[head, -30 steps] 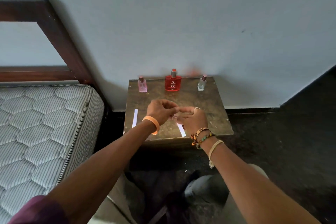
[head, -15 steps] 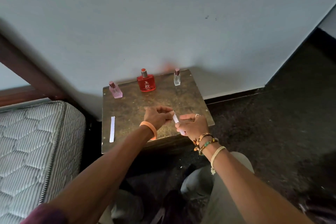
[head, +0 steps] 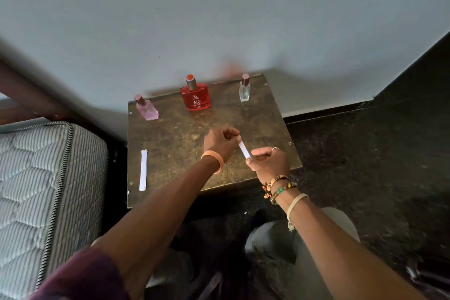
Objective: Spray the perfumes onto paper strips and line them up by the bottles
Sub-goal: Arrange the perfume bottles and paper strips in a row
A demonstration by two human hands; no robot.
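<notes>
Preparation, seemingly: pinching paper strip (head: 243,150) by its ends over bench (head: 180,153) near its middle, with left hand (head: 220,142) and right hand (head: 266,162) each curled on one end, likely needing one hand freeing next for reaching red bottle (head: 195,96) at twelve o'clock and spraying.

Red bottle (head: 195,100), pink bottle (head: 147,110) — white strip (head: 244,150), striped mattress (head: 80,178).

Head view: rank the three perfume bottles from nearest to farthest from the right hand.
1. Clear bottle, back right, straight beyond the right hand.
2. Red bottle, back middle.
3. Pink bottle, back left.
</notes>
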